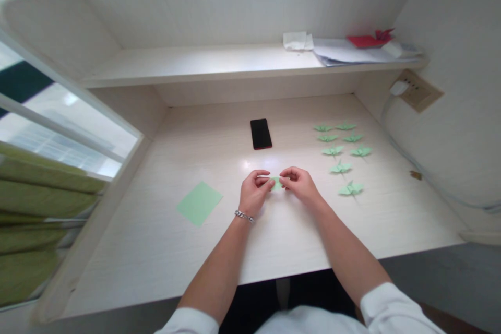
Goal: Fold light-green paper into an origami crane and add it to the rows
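Observation:
Between my two hands, just above the desk, is a small piece of folded green paper [276, 183]. My left hand [255, 191], with a chain bracelet [245, 216] at the wrist, pinches the paper's left side. The right side is pinched by my right hand [299, 185]. Fingers cover much of the paper, so its exact folds are hidden. To the left, a flat square sheet of green paper [199, 203] lies on the desk. Several folded green paper cranes [340, 167] stand in two rough columns to the right of my hands.
A black phone [261, 134] lies beyond my hands on the pale desk [156, 250]. Papers [344, 53] and a red paper crane [384, 35] sit on the shelf [203, 65] above. On the right wall, a charger plug [399, 88] trails a cable [415, 164] along the desk's side.

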A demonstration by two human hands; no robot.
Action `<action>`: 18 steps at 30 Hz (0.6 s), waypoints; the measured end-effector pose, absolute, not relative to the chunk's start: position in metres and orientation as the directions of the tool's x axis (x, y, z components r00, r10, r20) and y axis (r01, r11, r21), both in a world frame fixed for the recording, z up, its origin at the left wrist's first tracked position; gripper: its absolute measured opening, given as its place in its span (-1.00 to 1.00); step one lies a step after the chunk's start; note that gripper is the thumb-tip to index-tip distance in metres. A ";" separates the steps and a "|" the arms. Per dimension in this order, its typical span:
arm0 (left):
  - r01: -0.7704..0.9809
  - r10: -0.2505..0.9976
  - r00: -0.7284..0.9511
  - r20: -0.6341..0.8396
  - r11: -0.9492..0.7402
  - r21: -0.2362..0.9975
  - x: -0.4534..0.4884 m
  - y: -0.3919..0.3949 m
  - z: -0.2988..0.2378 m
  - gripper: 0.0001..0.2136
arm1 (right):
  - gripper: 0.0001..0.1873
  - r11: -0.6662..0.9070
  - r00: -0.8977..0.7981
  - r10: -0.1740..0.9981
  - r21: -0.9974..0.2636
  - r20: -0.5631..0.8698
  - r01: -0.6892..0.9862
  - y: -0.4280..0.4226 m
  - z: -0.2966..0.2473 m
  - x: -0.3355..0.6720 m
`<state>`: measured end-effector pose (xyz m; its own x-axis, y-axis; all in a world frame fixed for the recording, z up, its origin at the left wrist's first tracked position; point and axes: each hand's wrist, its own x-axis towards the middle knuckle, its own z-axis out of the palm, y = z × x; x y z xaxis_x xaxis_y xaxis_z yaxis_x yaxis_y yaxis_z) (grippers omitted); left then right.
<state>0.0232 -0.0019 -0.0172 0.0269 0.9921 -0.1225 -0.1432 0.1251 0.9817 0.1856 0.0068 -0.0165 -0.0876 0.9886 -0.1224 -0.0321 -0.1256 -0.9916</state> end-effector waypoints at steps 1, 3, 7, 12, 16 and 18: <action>-0.127 0.993 0.035 -0.114 0.117 0.985 0.023 -0.002 -0.017 -0.58 | -0.66 -0.100 -0.101 0.990 -0.995 -0.101 0.010 0.006 -0.016 0.186; -0.115 0.993 0.054 -0.106 0.111 0.987 0.022 -0.002 -0.016 -0.60 | -0.69 -0.061 -0.088 0.994 -0.996 -0.067 0.066 0.006 -0.015 0.185; -0.136 0.995 0.056 -0.082 0.089 0.987 0.022 -0.002 -0.014 -0.64 | -0.72 -0.054 -0.021 0.998 -0.998 -0.055 0.030 0.007 -0.017 0.184; -0.102 0.999 0.027 -0.047 0.050 0.994 0.021 -0.001 -0.013 -0.72 | -0.69 0.006 -0.052 0.999 -0.996 0.001 0.089 0.004 -0.012 0.184; -0.050 0.999 0.026 -0.031 0.032 0.998 0.018 -0.001 -0.015 -0.71 | -0.71 0.034 -0.038 0.999 -0.988 0.029 0.151 0.002 -0.007 0.184; -0.023 0.999 0.023 -0.025 0.026 0.999 0.017 0.000 -0.016 -0.71 | -0.71 0.049 -0.035 0.998 -0.987 0.044 0.154 0.001 -0.007 0.184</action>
<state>0.0174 -0.0003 -0.0163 0.0234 0.9994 -0.0253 -0.0225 0.0259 0.9994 0.1843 0.0014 -0.0071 -0.0351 0.9984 0.0439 0.1539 0.0488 -0.9869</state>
